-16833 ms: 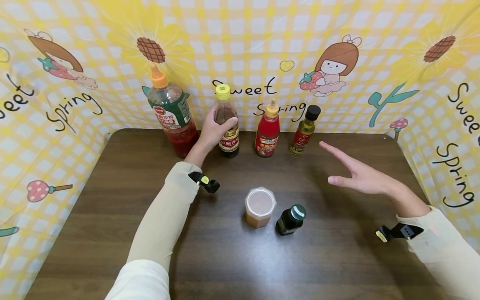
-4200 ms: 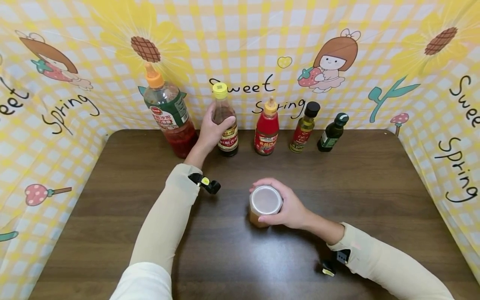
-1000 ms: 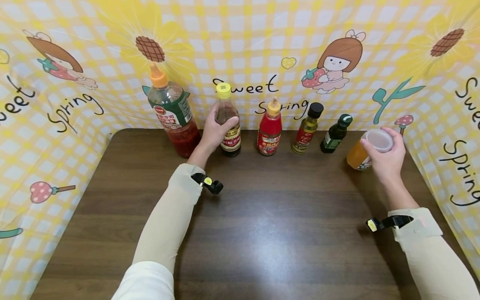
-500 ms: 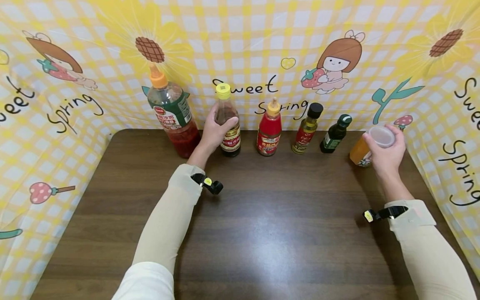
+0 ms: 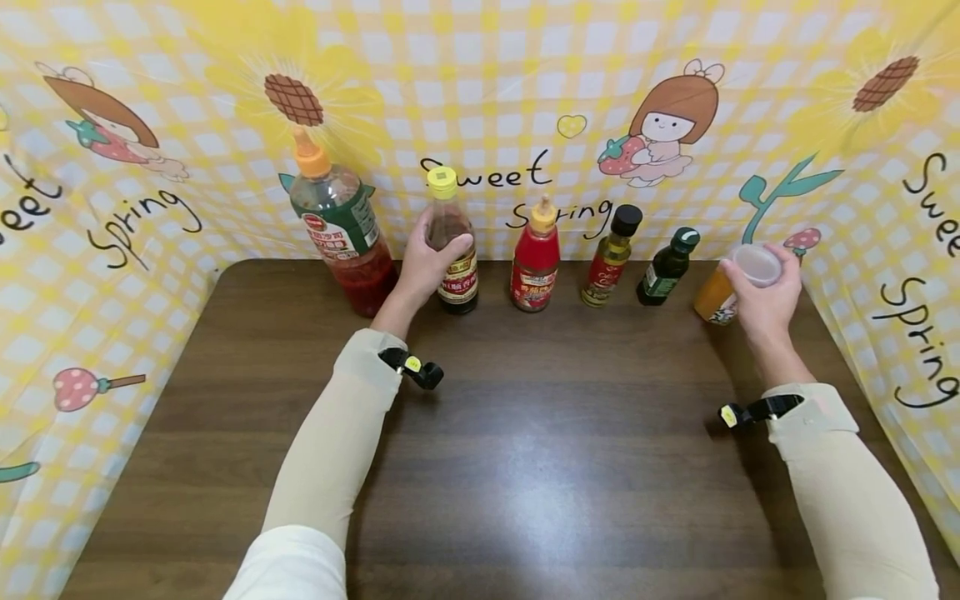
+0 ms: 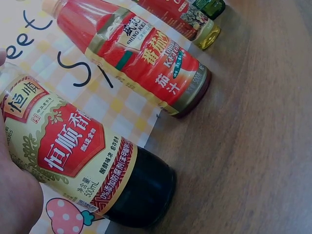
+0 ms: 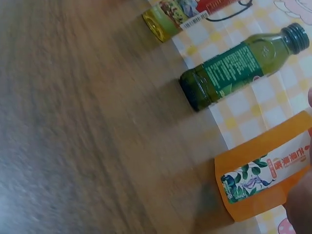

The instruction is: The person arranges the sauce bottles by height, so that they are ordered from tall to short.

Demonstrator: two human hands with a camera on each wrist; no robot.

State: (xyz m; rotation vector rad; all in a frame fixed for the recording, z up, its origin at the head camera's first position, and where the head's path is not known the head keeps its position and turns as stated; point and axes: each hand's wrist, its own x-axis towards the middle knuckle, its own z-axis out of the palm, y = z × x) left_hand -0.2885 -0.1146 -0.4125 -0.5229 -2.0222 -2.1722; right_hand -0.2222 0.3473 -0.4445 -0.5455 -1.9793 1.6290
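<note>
At the back of the table, my left hand [image 5: 427,260] grips a vinegar bottle [image 5: 459,287] with a yellow cap. It stands upright, and its cream-and-red label [image 6: 73,146] fills much of the left wrist view. Far right, my right hand [image 5: 767,304] holds an orange jar [image 5: 714,296] near its clear lid, thumb on the near side and fingers round the far side. Its white label with leaves [image 7: 253,178] faces the right wrist camera. Left of the jar, with a gap between, stands a dark green bottle [image 5: 663,271].
Along the back wall also stand a ketchup bottle [image 5: 536,267], a small oil bottle [image 5: 609,262] with a black cap, and a large red sauce bottle [image 5: 341,225] with an orange nozzle. A checked cloth [image 5: 495,67] hangs behind the brown table [image 5: 540,467].
The dark green bottle, then the jar, went from the front middle to the right end of the back row. Lately the jar shifted slightly toward the wall. My left hand stayed on the vinegar bottle.
</note>
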